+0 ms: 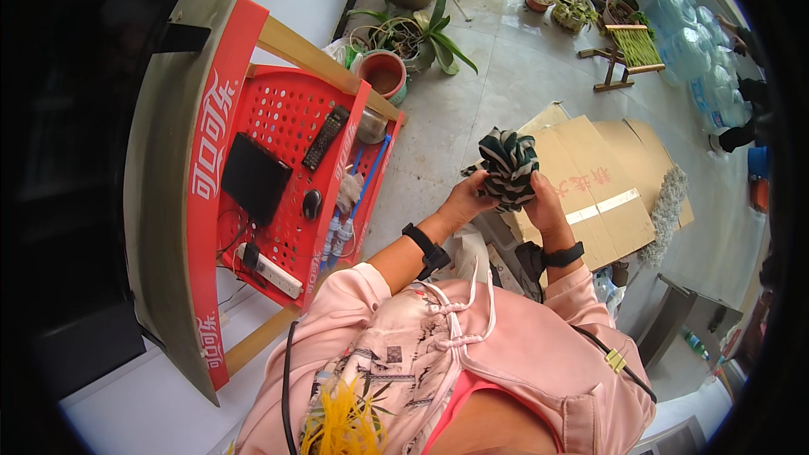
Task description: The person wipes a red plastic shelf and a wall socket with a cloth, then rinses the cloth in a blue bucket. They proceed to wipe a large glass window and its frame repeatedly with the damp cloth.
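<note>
A bundled cloth with dark green and pale stripes (508, 167) is held up between both hands, in the middle of the view. My left hand (471, 194) grips its lower left side, with the thumb against the folds. On the lower right side, my right hand (545, 199) is closed on the same bundle. The fingers behind the cloth are partly hidden. Each wrist wears a black strap. Flattened cardboard (578, 170) lies beyond and to the right of the hands.
A red shelf rack (284, 95) at left holds a remote control (325, 138), a black box (256, 177), a mouse (311, 204) and a power strip (272, 272). Potted plants, a small folding stool (634, 49), and large water bottles (686, 44) stand beyond. A person is partly visible at far right.
</note>
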The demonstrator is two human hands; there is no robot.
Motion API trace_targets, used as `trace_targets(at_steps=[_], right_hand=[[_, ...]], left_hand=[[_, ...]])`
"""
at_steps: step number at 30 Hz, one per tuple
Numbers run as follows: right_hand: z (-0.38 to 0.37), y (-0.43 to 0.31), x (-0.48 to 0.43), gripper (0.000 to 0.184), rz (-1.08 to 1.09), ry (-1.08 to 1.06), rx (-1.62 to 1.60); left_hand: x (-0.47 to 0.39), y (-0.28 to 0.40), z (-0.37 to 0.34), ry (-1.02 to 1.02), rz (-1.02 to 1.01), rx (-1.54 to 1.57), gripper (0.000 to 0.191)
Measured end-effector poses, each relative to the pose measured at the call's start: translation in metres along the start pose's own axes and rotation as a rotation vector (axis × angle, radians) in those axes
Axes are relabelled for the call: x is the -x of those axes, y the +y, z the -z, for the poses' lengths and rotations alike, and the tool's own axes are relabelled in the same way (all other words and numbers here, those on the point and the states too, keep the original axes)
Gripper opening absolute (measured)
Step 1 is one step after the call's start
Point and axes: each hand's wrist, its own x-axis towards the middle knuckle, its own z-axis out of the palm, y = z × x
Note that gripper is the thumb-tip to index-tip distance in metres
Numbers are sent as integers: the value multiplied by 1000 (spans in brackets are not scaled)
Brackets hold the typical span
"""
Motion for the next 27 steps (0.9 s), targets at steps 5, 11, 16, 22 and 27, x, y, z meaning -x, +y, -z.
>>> trace_targets(at_steps=[5, 11, 16, 22, 27], right_hand=[[0, -3, 3, 40, 139, 201, -73], [-22, -7, 15, 36, 152, 472, 22], [-41, 2, 41, 30, 214, 616, 260], [-60, 21, 76, 25, 354, 646, 102], [-50, 19, 77, 28, 134, 870, 326]], left_hand=[[-15, 6, 14, 102, -3, 41, 22], [-19, 42, 15, 86, -418, -404, 3], [-20, 45, 27, -182, 68, 54, 9], [-2, 13, 11, -368, 98, -236, 31], [-5, 3, -11, -592, -146, -797, 52]])
